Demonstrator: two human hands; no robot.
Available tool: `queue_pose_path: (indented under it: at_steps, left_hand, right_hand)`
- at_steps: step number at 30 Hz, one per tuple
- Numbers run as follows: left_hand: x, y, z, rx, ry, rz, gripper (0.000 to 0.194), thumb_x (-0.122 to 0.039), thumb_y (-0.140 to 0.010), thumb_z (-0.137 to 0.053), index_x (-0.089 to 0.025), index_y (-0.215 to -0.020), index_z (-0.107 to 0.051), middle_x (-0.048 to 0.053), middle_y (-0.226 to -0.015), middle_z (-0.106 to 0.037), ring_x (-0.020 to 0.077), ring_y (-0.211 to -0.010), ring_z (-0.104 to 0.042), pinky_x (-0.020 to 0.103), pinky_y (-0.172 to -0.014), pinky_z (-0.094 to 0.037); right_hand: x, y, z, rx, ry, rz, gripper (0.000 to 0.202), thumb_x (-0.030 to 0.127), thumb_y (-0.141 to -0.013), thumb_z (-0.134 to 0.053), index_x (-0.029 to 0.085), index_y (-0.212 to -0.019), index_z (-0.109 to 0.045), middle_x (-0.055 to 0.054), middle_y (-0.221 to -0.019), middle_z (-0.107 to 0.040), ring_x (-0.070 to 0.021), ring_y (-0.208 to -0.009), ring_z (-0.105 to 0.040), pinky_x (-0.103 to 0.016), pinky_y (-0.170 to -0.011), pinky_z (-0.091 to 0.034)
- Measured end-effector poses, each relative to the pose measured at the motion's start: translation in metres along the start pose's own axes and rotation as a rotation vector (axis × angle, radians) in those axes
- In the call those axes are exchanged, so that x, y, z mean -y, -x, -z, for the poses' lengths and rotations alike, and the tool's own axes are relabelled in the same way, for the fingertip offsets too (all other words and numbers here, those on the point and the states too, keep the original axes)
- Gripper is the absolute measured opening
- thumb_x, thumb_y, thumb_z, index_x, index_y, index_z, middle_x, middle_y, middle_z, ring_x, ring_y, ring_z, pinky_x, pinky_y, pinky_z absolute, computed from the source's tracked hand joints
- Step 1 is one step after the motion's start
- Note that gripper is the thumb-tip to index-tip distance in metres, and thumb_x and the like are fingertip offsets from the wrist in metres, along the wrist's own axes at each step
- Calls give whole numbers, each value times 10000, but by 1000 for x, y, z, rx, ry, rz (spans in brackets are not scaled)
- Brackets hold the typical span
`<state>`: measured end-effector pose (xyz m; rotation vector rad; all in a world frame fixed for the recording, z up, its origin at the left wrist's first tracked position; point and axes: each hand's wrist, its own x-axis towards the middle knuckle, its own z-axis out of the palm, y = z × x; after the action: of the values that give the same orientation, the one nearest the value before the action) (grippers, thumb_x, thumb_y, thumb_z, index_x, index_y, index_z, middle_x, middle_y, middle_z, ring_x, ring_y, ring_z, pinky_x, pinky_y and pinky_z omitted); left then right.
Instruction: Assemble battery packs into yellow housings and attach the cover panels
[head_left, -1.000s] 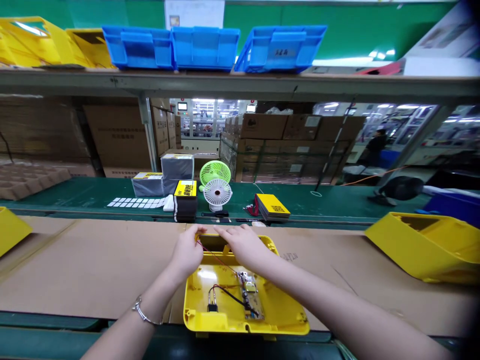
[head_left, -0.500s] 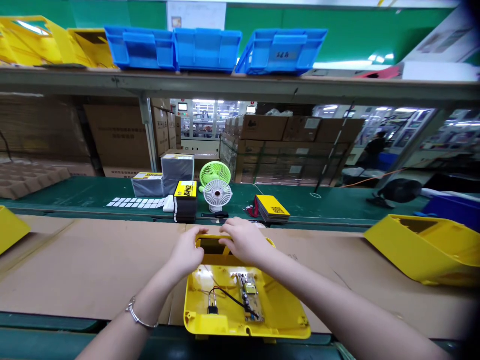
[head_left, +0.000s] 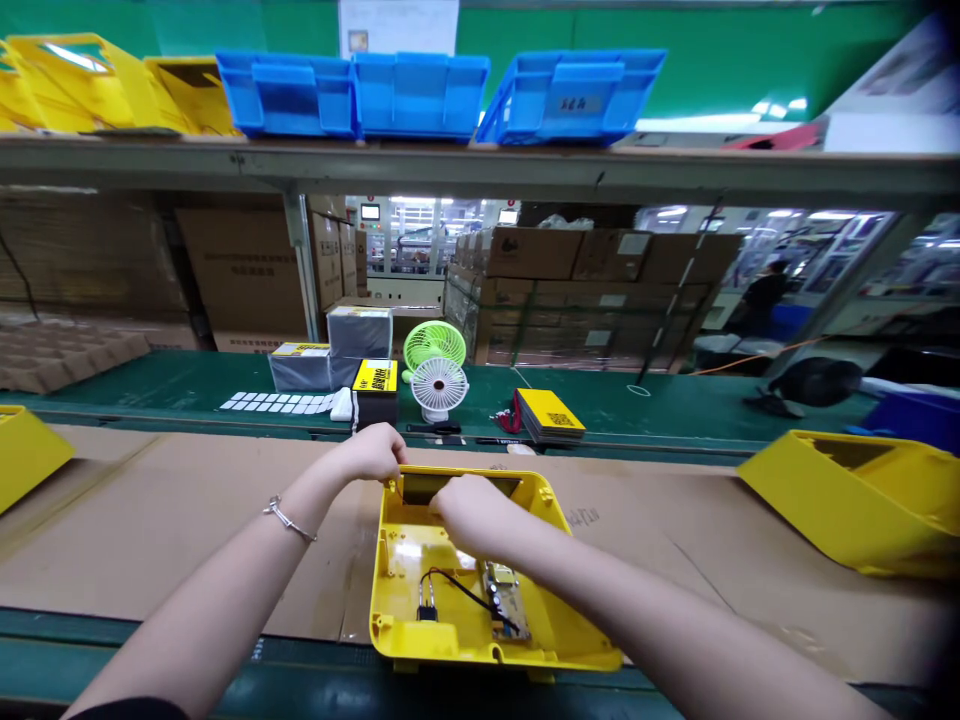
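Note:
An open yellow plastic housing lies in front of me on the cardboard. Inside it are a circuit board and a black socket joined by dark wires. Along its far wall is a dark rectangular panel. At the far left corner, my left hand is closed with its fingertips on the rim. My right hand reaches inside, its fingers curled against the dark panel. Its fingertips are hidden, so anything they pinch cannot be seen.
Cardboard covers the bench. Other yellow housings stand at the right and left. Behind are a white fan, a green fan, boxes and a stack of yellow cards. Blue bins line the shelf above.
My left hand has shifted up and left to the far corner. My right hand has lowered into the housing, with its fingers more curled. More of the far wall and dark panel shows.

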<state>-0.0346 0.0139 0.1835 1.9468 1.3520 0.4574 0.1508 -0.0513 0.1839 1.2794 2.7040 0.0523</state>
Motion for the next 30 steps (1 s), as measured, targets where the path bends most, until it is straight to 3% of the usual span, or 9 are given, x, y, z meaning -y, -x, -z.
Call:
queue_pose_path:
  at_steps: [3,6,9,11,16,21,24,26,30]
  left_hand:
    - [-2,-6,-2,-4,-39,-19,188,-32,-417,-551,-160,-530,-628,-2,-507,-613,138,-456,-533,221,-422,-388]
    - [0,-7,-9,-35,-40,-41,187,-21,-418,-524,-165,-522,-581,-20,-504,-580,124,-454,-512,214,-425,-377]
    - [3,-5,-17,-53,-2,-39,187,-26,-448,-506,-172,-556,-548,-36,-485,-536,126,-444,-513,213,-416,-377]
    - [3,-2,-20,-70,19,-38,177,-27,-467,-499,-173,-561,-530,-40,-479,-519,127,-444,-518,212,-415,-377]
    - [-19,16,-12,-145,8,-89,182,-12,-475,-479,-174,-543,-530,-24,-516,-560,134,-492,-536,210,-430,-362]
    - [-51,43,5,-332,-97,-234,221,-27,-535,-433,-207,-603,-543,-6,-666,-611,164,-651,-552,260,-555,-398]
    - [-52,57,2,-428,-247,-376,279,-4,-546,-429,-223,-672,-548,14,-768,-612,194,-769,-556,300,-671,-426]
    - [-42,64,-2,-382,-238,-401,335,9,-550,-438,-235,-738,-571,34,-890,-628,216,-878,-562,327,-761,-438]
    - [-22,69,-3,-127,-7,-363,384,-99,-597,-610,-255,-948,-622,72,-1225,-560,262,-1137,-501,378,-935,-402]
  right_hand:
    - [-20,18,11,-63,-66,-8,219,246,-816,-502,264,-895,-706,-34,-801,-718,-178,-703,-645,-242,-604,-424]
    - [-37,36,12,-171,-236,31,237,374,-839,-502,270,-900,-707,-20,-852,-705,-167,-764,-629,-244,-665,-445]
    - [-55,46,3,-422,-313,25,246,354,-857,-488,245,-950,-689,-40,-986,-663,-173,-914,-587,-277,-810,-446]
    - [-68,48,-6,-548,-258,-76,253,299,-839,-512,223,-1038,-651,-67,-1063,-629,-198,-993,-552,-327,-871,-435]
    - [-87,57,-6,-470,-170,-222,201,238,-837,-488,202,-824,-685,-55,-812,-658,-185,-817,-585,-296,-744,-471]
    - [-84,75,18,-696,-59,-183,235,241,-872,-432,204,-863,-664,-61,-866,-653,-193,-852,-560,-314,-771,-442]
    - [-78,83,19,-698,-29,-89,239,242,-879,-429,206,-855,-664,-66,-842,-646,-193,-818,-542,-318,-745,-437]
    - [-73,87,15,-645,-59,-36,233,253,-876,-443,211,-830,-668,-64,-810,-636,-186,-787,-533,-315,-718,-438]
    - [-70,91,12,-517,-270,-2,153,344,-808,-576,230,-772,-671,-38,-756,-621,-172,-767,-544,-338,-764,-448]
